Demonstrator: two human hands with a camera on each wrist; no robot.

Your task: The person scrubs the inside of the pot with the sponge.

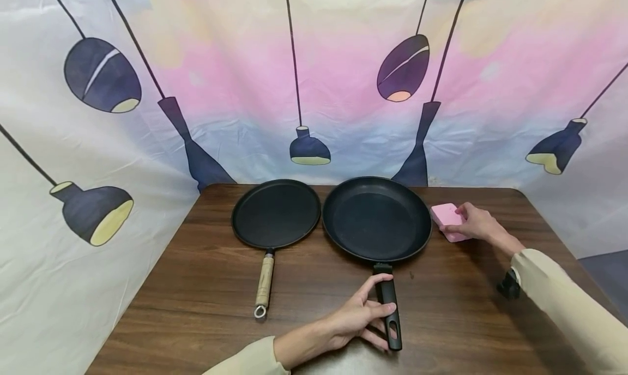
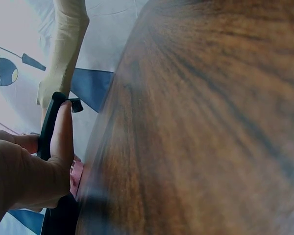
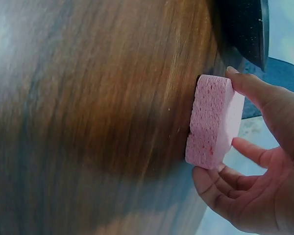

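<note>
A black frying pan (image 1: pixel 376 219) lies at the middle right of the table. My left hand (image 1: pixel 360 312) holds its black handle (image 1: pixel 389 298) between thumb and fingers; the left wrist view also shows the handle (image 2: pixel 49 125) in the hand (image 2: pixel 36 166). To the right of the pan is a pink sponge (image 1: pixel 447 217), flat on the table. My right hand (image 1: pixel 478 223) grips it from above. In the right wrist view the thumb is at one end of the porous sponge (image 3: pixel 210 122) and fingertips (image 3: pixel 202 177) are at the other.
A flat black griddle pan (image 1: pixel 276 214) with a wooden handle (image 1: pixel 265 281) lies left of the frying pan, their rims close together. Behind the brown wooden table (image 1: pixel 196 288) hangs a cloth (image 1: pixel 235 80) printed with lamps.
</note>
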